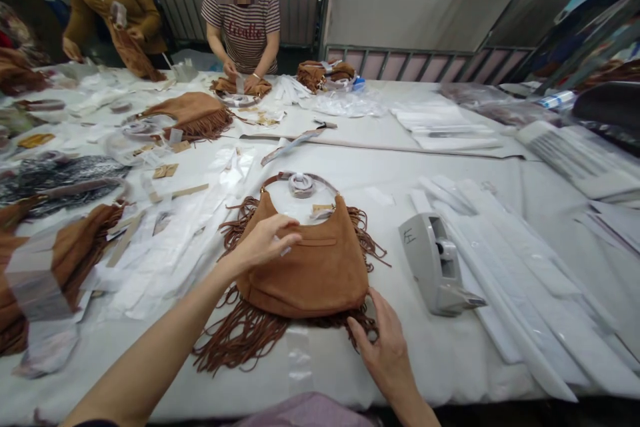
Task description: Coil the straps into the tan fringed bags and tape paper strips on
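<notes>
the soft, limp-looking bag (310, 273), lower centre, suits a two-sided hold; both hands (270, 238) (385, 340) have fingers apart.

A lane of bare counter (383, 163) runs for you between the fringed bag (305, 273) and the gray tape dispenser (430, 267). Right of the dispenser, long white strips (525, 267) block you. On your left, clear plastic sleeves (175, 247) and a wrapped bag (75, 250) crowd the surface. Beyond the handle (324, 181), a long flat band (400, 148) crosses your way.
</notes>
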`<state>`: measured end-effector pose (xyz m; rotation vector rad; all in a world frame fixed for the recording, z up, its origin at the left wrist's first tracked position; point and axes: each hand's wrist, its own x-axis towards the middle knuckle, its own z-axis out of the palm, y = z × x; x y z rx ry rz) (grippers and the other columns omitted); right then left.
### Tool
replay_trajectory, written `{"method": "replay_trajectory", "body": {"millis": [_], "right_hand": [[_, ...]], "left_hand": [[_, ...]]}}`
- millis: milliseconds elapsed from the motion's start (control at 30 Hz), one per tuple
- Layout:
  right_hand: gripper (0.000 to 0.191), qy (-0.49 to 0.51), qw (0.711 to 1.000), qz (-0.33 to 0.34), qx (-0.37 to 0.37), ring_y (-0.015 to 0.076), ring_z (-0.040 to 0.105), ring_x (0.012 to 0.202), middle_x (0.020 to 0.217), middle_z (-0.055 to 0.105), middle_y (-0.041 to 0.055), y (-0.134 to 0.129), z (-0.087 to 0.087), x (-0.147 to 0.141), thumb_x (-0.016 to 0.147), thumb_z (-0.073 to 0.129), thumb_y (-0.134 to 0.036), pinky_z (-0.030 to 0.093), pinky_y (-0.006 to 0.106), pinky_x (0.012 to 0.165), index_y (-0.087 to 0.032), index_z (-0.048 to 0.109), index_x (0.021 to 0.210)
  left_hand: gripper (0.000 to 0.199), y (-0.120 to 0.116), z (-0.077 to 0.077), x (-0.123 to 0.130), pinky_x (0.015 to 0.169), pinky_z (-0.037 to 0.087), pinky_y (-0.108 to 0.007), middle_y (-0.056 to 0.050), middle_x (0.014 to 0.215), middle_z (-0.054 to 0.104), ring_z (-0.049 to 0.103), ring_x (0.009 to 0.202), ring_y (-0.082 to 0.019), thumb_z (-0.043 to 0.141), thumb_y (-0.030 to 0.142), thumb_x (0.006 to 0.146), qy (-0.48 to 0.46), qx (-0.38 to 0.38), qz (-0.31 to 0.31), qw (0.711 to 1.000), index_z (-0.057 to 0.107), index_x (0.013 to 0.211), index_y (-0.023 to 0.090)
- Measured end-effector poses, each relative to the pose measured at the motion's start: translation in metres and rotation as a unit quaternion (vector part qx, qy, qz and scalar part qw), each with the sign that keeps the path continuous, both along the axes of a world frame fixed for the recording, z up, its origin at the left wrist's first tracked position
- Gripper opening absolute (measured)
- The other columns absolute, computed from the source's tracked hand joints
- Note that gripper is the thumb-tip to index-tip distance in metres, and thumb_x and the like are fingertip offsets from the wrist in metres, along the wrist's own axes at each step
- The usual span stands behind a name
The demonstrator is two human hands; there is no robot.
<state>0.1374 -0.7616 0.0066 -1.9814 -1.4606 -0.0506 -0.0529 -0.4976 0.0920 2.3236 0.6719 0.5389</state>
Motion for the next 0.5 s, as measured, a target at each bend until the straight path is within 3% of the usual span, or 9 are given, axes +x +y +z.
{"method": "replay_trajectory", "body": {"millis": [100, 167, 300, 367, 400, 500], "right_hand": [[0.069, 0.029, 0.999, -0.002, -0.026, 0.0316, 0.049, 0.119, 0.132, 0.048, 0.0184, 0.007, -0.018, -0.001, 0.087, 0.052, -0.039, 0.046, 0.052, 0.096, -0.016, 0.023, 0.145], [0.069, 0.058, 0.998, -0.011, -0.029, 0.031, 0.049, 0.119, 0.132, 0.049, 0.019, 0.016, -0.023, -0.002, 0.085, 0.051, -0.035, 0.047, 0.052, 0.095, -0.014, 0.022, 0.144], [0.059, 0.16, 0.987, 0.0, -0.026, 0.0275, 0.053, 0.115, 0.124, 0.057, 0.0142, 0.025, -0.014, 0.006, 0.078, 0.05, -0.029, 0.046, 0.046, 0.097, -0.015, 0.042, 0.134], [0.046, 0.235, 0.971, -0.009, -0.027, 0.0265, 0.059, 0.107, 0.113, 0.064, 0.0116, 0.026, -0.004, 0.017, 0.076, 0.049, -0.033, 0.049, 0.042, 0.094, -0.016, 0.059, 0.117], [0.041, 0.273, 0.961, -0.032, -0.029, 0.0268, 0.061, 0.102, 0.107, 0.067, 0.0108, 0.028, 0.001, 0.023, 0.077, 0.049, -0.037, 0.05, 0.041, 0.092, -0.016, 0.065, 0.108], [0.049, 0.376, 0.92, -0.088, -0.06, 0.0298, 0.063, 0.096, 0.095, 0.071, 0.0099, 0.043, 0.015, 0.037, 0.079, 0.048, -0.056, 0.052, 0.04, 0.086, -0.014, 0.071, 0.09]], "left_hand": [[0.068, -0.047, -0.004, -0.022, 0.1, 0.04, -0.041, -0.01, 0.127, 0.055, 0.051, 0.115, -0.027, 0.066, 0.059, 0.072, 0.051, 0.046, -0.082, 0.994, 0.051, 0.127, 0.023], [0.078, -0.073, -0.014, -0.028, 0.099, 0.039, -0.046, -0.012, 0.128, 0.053, 0.05, 0.114, -0.03, 0.071, 0.061, 0.066, 0.092, 0.095, -0.1, 0.986, 0.048, 0.131, 0.025], [0.059, -0.096, -0.039, -0.034, 0.093, 0.042, -0.047, -0.011, 0.124, 0.056, 0.052, 0.109, -0.03, 0.067, 0.055, 0.074, 0.104, 0.123, -0.053, 0.986, 0.054, 0.124, 0.025], [0.043, -0.09, -0.048, -0.044, 0.095, 0.043, -0.043, -0.009, 0.122, 0.057, 0.052, 0.111, -0.027, 0.059, 0.05, 0.083, 0.041, 0.089, 0.02, 0.995, 0.057, 0.118, 0.025], [0.036, -0.084, -0.05, -0.051, 0.094, 0.044, -0.041, -0.009, 0.119, 0.058, 0.053, 0.11, -0.025, 0.053, 0.047, 0.088, 0.001, 0.064, 0.086, 0.994, 0.058, 0.115, 0.024], [0.033, -0.064, -0.038, -0.07, 0.081, 0.05, -0.037, -0.009, 0.103, 0.062, 0.06, 0.093, -0.022, 0.045, 0.042, 0.092, -0.09, 0.013, 0.321, 0.943, 0.056, 0.111, 0.019]]}}
